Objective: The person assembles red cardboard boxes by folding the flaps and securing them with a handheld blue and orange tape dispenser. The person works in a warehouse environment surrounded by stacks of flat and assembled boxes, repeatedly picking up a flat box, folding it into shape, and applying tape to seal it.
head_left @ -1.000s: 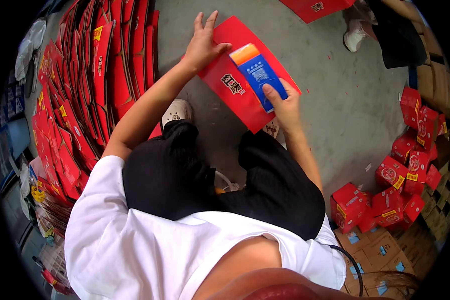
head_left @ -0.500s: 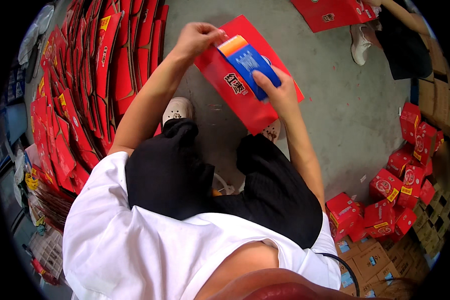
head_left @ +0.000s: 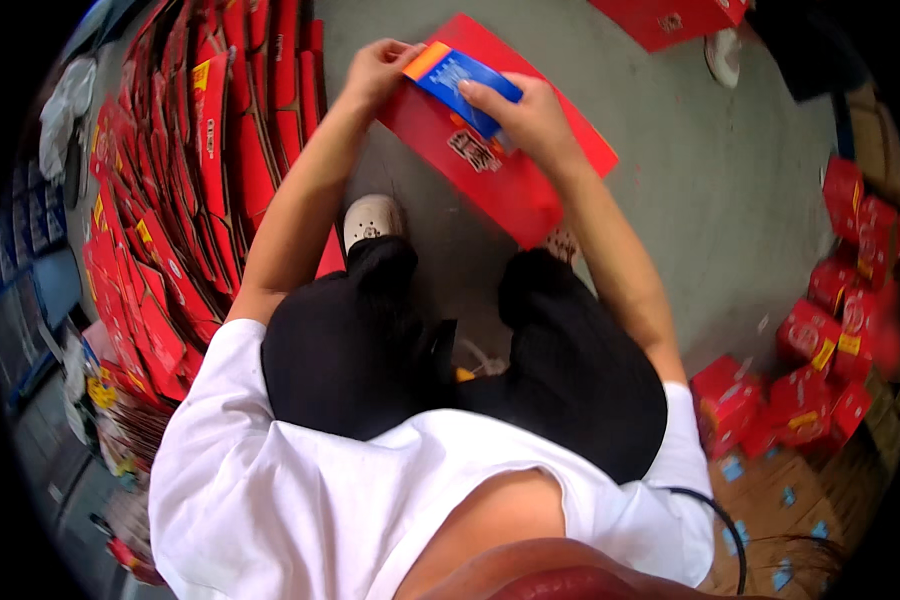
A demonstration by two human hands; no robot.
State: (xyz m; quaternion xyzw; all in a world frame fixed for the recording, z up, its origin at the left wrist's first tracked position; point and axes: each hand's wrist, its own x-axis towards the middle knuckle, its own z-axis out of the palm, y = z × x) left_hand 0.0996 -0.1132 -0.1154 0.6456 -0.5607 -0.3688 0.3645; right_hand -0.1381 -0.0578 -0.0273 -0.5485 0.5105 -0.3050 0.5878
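A red carton (head_left: 545, 135) with dark lettering stands in front of my knees, its near corner by my right shoe. Over its top, my right hand (head_left: 525, 110) grips a flat blue tool with an orange toothed end, which looks like a tape dispenser (head_left: 450, 78). The thumb lies across the blue face. My left hand (head_left: 378, 72) is closed at the carton's far left edge, its fingertips against the orange end. What those fingers pinch is too small to make out.
Flattened red cartons (head_left: 185, 200) stand in a dense stack on my left. Small red boxes (head_left: 805, 400) pile up at the right, near brown cartons (head_left: 770, 510). Ahead on the right are another red carton (head_left: 670, 22) and a person's white shoe (head_left: 722, 58).
The tape dispenser has moved left and away from me over the carton, turning flatter. Both hands shifted left with it. The far red carton has moved up toward the picture's edge.
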